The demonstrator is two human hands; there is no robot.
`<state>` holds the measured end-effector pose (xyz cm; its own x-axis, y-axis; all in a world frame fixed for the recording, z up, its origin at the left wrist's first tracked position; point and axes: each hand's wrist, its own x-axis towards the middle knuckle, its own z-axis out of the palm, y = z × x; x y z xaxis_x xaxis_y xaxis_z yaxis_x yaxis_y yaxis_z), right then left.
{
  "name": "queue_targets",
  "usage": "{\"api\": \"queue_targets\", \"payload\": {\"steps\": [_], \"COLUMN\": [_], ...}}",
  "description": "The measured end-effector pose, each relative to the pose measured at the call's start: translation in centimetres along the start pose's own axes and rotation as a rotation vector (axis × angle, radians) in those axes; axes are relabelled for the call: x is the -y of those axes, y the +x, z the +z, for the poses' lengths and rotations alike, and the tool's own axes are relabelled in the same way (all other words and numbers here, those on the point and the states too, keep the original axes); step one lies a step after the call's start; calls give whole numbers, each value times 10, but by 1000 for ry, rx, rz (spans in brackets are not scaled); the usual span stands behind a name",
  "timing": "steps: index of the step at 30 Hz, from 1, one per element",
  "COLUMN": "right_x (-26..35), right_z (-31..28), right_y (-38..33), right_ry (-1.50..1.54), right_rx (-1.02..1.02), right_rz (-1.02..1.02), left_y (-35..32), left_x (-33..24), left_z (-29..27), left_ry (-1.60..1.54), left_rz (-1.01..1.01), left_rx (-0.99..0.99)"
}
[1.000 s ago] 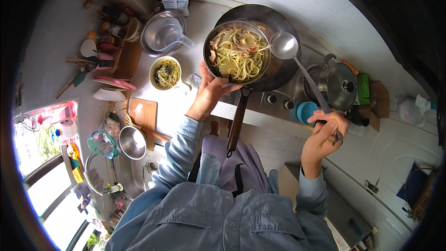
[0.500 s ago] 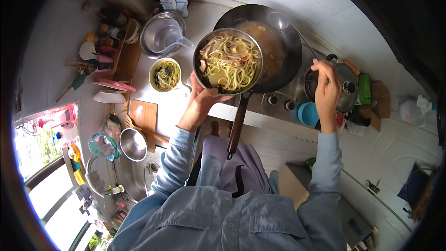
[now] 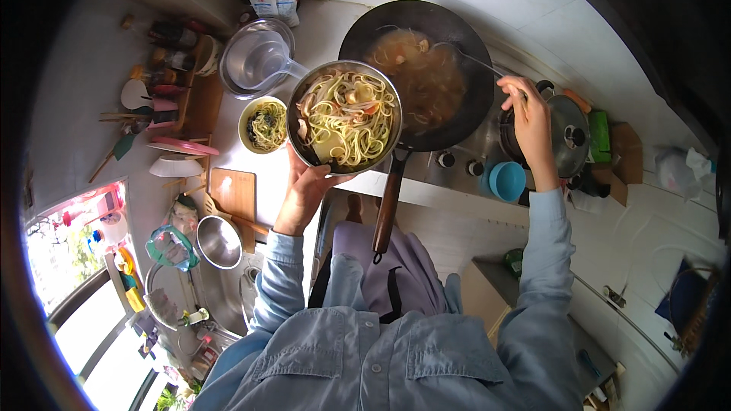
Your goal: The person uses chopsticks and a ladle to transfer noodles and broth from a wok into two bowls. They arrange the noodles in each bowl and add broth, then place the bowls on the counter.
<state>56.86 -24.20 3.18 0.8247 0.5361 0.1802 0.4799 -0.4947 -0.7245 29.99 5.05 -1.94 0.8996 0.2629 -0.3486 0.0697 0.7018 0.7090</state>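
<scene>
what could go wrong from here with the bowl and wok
The noodle-filled metal bowl, held at its side by the left hand alone, might slip. Broth might splash if the right hand lifts the ladle from the wok. The wok's handle juts outward and might be bumped.
</scene>
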Motion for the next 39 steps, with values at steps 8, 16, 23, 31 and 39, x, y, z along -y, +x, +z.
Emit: {"api": "queue_targets", "payload": {"steps": [8,16,23,31,39], "right_x": [3,-7,1,15,31], "right_z": [-8,15,41,57,47], "right_y": [-60,-99,-103,-93,-83], "right_ry": [140,515,728,829,783], "right_rx": [-95,-136,-231,-305,-394], "right_rz": [275,436,570,566,510], "left_y": [4,4,1,-3,-3], "left_x": [1,3,6,3,1], "left_z": [0,-4,-10,-27,-25], "left_ry": [2,16,-19,2,-45], "left_rz": [1,0,49,73,59], "left_rx": [3,8,-10,-18,14]}}
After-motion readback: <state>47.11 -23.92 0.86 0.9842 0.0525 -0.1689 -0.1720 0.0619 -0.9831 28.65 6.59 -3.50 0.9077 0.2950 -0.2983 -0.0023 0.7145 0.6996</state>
